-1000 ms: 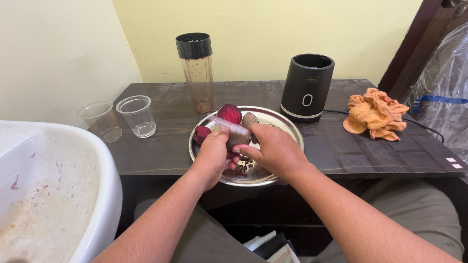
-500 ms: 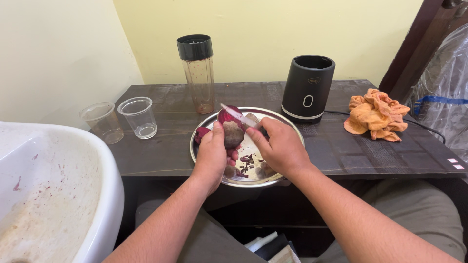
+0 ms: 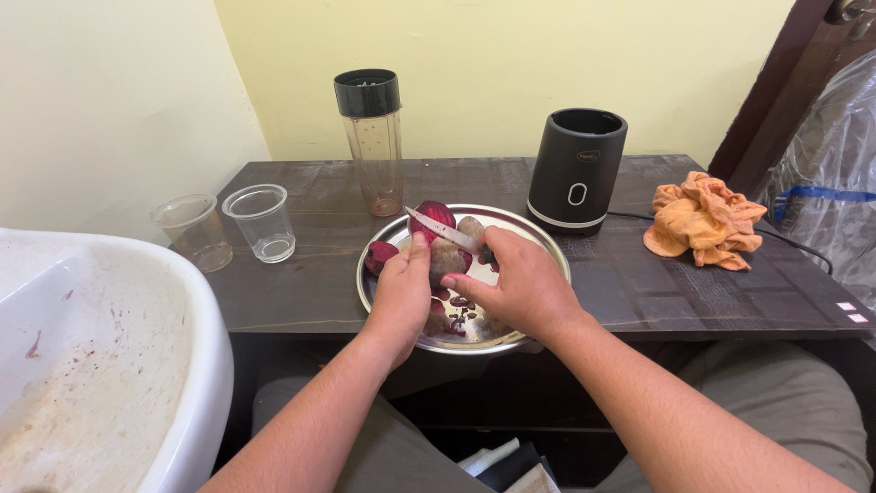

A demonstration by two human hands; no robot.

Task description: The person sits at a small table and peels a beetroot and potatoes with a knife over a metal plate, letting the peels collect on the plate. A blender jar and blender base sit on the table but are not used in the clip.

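Note:
My left hand (image 3: 401,297) holds a brownish, partly peeled beetroot (image 3: 445,259) over a round steel plate (image 3: 544,246). My right hand (image 3: 520,283) grips a small knife (image 3: 440,229), its blade lying across the top of the beetroot and pointing left. Cut dark red beetroot pieces (image 3: 432,215) lie at the back of the plate, another piece (image 3: 379,256) at its left. Dark peel scraps (image 3: 464,309) are scattered on the plate between my hands.
On the dark wooden table stand a tall clear blender jar with a black lid (image 3: 371,139), a black blender base (image 3: 575,171), two clear plastic cups (image 3: 260,222), and a crumpled orange cloth (image 3: 703,219). A white stained sink (image 3: 100,365) is at left.
Both hands have lifted slightly and shifted; the knife blade now rests higher across the beetroot, which has turned in my left hand.

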